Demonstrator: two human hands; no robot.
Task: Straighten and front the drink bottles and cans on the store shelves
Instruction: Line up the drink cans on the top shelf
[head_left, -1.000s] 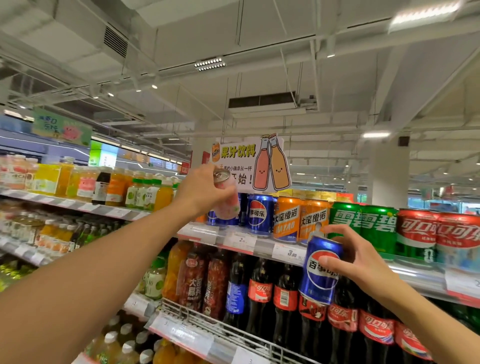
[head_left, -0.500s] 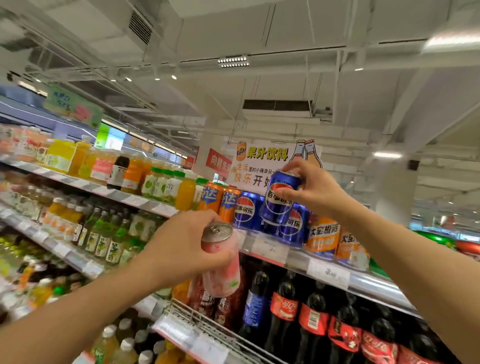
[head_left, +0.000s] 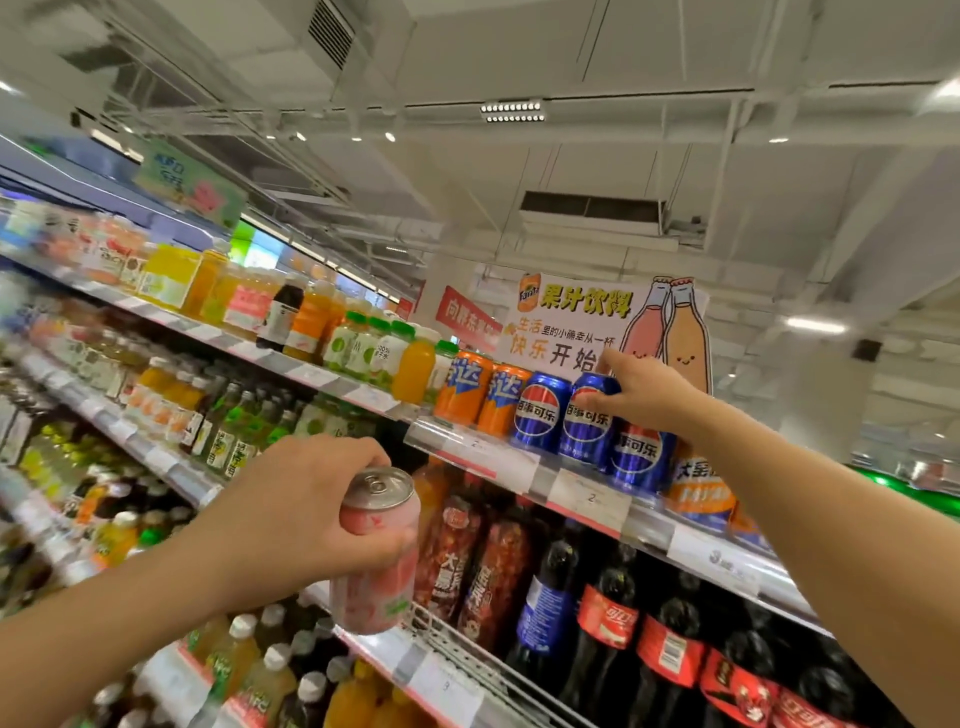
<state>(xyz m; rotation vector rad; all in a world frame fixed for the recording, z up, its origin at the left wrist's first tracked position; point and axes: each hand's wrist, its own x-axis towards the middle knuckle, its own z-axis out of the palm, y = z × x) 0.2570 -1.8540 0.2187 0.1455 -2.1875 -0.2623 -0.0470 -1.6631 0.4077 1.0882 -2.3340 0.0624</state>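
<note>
Nearest the camera, the left hand holds a pink can upright in front of the lower shelves, its fingers clamped round the can's body just as half a second earlier, though it now sits lower and further right in view. Behind it stand dark cola bottles on the shelf below the cans. Further off, the right hand has come down from above the row: the blue Pepsi can it carried in the air now stands on the top shelf, between two other Pepsi cans, with the thumb and fingers curled round its upper part. Two orange Fanta cans stand just left of the Pepsi row, and a juice sign rises behind.
</note>
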